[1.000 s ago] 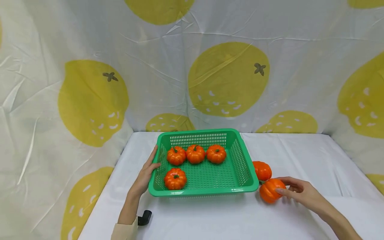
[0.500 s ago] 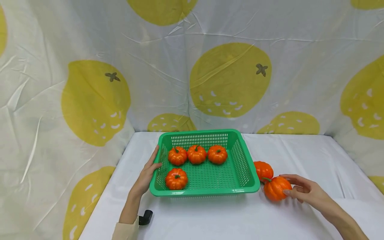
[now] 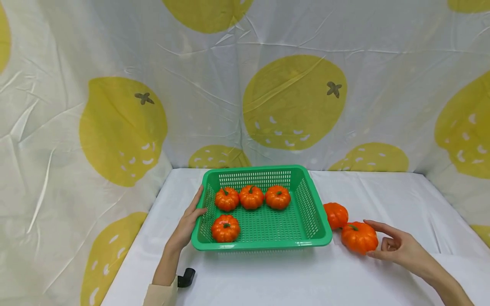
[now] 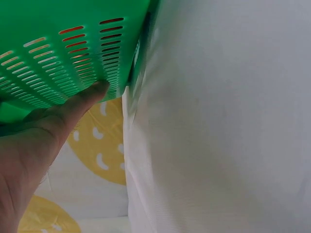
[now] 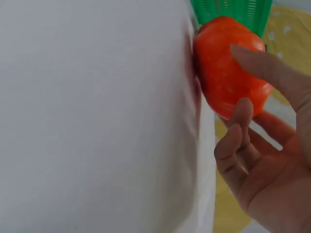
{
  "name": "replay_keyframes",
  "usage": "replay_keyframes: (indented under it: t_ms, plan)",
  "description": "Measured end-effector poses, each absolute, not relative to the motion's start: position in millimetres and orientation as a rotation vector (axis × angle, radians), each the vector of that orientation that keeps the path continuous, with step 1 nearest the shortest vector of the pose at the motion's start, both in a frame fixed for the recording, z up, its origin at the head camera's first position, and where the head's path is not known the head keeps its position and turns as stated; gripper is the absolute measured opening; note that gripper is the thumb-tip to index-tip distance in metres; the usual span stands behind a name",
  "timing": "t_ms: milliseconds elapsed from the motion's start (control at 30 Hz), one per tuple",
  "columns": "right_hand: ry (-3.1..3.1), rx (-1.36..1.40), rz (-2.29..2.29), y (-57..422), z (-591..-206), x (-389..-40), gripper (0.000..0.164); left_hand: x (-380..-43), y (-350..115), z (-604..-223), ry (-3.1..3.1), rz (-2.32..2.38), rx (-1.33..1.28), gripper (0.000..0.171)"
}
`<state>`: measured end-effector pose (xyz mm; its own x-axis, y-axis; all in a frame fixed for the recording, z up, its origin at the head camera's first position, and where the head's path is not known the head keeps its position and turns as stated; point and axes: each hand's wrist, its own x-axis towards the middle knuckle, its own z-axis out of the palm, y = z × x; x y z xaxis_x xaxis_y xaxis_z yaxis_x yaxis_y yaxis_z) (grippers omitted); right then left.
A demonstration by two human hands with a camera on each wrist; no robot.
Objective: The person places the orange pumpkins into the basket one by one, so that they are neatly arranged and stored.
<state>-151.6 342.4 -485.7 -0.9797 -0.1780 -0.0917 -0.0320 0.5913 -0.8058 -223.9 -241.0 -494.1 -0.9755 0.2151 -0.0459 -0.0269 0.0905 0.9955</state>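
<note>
My left hand (image 3: 187, 223) holds the left side of a green plastic basket (image 3: 264, 244), its thumb over the rim. In the left wrist view a finger (image 4: 80, 102) lies along the slotted outer wall. Several small orange pumpkins sit inside, three in a back row and one pumpkin (image 3: 226, 228) at front left. Right of the basket, my right hand (image 3: 405, 250) has thumb and index finger about another pumpkin (image 3: 360, 238), its stem up. The right wrist view shows the thumb across this pumpkin (image 5: 226, 73), with other fingers curled beside it. One more pumpkin (image 3: 336, 215) stands against it, near the basket's right rim.
White cloth (image 3: 268, 280) covers the table. A black elbow-shaped piece (image 3: 186, 277) lies by the left forearm. Behind and at the sides hangs a lemon-print curtain (image 3: 214, 106).
The right hand and its pumpkin have shifted right, and that pumpkin has turned more upright. The pumpkin beside it has shifted slightly. The left hand and basket look unchanged.
</note>
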Motion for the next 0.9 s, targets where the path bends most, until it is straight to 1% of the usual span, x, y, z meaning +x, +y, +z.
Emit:
replay_keyframes:
  t_ms: [67, 300, 533, 633, 800, 900]
  plan:
    - [2.711, -0.158, -1.29, 344, -490, -152, 0.077, -224, -241, -494, 2.18, 1.996, 0.195, 0.074]
    - [2.808, -0.219, -1.291, 345, -502, -150, 0.076, -225, -241, -495, 2.194, 1.992, 0.2, 0.074]
    - [2.844, -0.122, -1.17, 349, -500, -150, 0.071, -225, -241, -493, 2.191, 1.993, 0.217, 0.075]
    - [2.868, -0.134, -1.165, 355, -499, -148, 0.069, -225, -241, -493, 2.186, 1.995, 0.213, 0.074]
    - [2.827, -0.227, -1.253, 364, -496, -145, 0.074, -224, -240, -494, 2.182, 1.991, 0.187, 0.074]
    - [2.786, -0.175, -1.265, 364, -495, -145, 0.073, -224, -240, -495, 2.179, 1.997, 0.179, 0.074]
